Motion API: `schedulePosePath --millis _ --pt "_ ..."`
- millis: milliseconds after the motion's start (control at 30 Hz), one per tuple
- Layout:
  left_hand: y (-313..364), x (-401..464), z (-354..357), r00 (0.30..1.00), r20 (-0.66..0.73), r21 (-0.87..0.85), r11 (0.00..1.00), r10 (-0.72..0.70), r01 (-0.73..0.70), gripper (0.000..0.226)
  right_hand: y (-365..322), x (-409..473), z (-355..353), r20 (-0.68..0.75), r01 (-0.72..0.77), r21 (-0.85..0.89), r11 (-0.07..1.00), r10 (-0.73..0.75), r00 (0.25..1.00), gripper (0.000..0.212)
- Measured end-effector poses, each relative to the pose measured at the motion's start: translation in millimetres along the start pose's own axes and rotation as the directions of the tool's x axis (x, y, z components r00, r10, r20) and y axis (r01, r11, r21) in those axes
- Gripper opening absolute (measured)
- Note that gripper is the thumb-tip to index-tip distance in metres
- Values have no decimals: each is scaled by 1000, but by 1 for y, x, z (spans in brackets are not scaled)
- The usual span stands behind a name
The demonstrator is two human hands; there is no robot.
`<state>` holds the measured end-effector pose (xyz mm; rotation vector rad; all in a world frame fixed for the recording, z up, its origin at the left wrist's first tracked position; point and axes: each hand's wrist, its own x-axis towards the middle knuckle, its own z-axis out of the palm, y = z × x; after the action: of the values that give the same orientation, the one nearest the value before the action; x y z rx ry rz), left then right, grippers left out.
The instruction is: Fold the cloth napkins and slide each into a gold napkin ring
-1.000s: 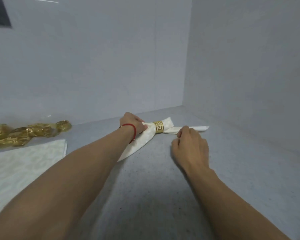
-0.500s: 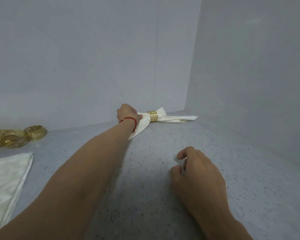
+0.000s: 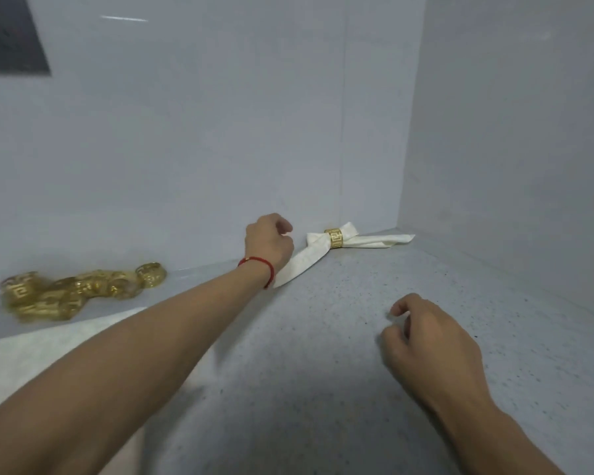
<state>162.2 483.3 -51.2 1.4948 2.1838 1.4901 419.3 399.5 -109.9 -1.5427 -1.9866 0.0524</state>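
Note:
A folded white napkin point(image 3: 310, 259) lies in the far corner of the grey counter, threaded through a gold napkin ring point(image 3: 334, 238). My left hand point(image 3: 270, 246), with a red string at the wrist, hovers over the napkin's near tail. Its fingers are loosely curled and grip nothing. My right hand point(image 3: 426, 341) rests nearer to me on the counter, well apart from the napkin, fingers loosely curled and empty. A flat white napkin point(image 3: 31, 354) lies at the left, partly hidden by my left forearm.
A pile of several loose gold rings point(image 3: 76, 294) sits against the back wall at the left. Grey walls close the counter point(image 3: 323, 371) at the back and the right, meeting in a corner just behind the ringed napkin.
The ringed napkin was pushed into the far corner. My right hand let go of it and drew back toward me. My left hand has lifted off the napkin.

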Motion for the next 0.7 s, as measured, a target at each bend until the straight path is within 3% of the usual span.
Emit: schedulePosePath --millis 133,200,267,333,400,500,600,700 --pt "10 -87 -77 974 202 134 983 100 -129 36 -13 -11 -8 -87 172 -79 982 -179 980 12" --pt "10 -135 -123 957 275 175 973 97 -149 36 -33 -31 -16 -64 296 -97 950 -303 951 11" --pt "6 -178 -163 947 316 189 973 65 -130 37 -63 -60 -19 70 404 12 915 -403 912 11" --pt "0 -218 -211 950 311 226 967 39 -113 37 -104 -98 -26 187 457 227 860 -499 846 8" --pt "-8 -256 -261 940 341 302 944 21 -131 35 -149 -139 -37 271 482 396 782 -601 752 4" --pt "-19 -310 -324 923 383 383 916 -44 -116 28 -192 -181 -60 435 514 515 685 -726 532 25" --pt "-33 -367 -374 923 377 476 870 -73 -126 22 -213 -203 -77 615 474 532 702 -704 353 34" --pt "-44 -414 -403 939 340 538 828 -44 -156 19 -223 -212 -78 730 454 491 744 -636 252 33"
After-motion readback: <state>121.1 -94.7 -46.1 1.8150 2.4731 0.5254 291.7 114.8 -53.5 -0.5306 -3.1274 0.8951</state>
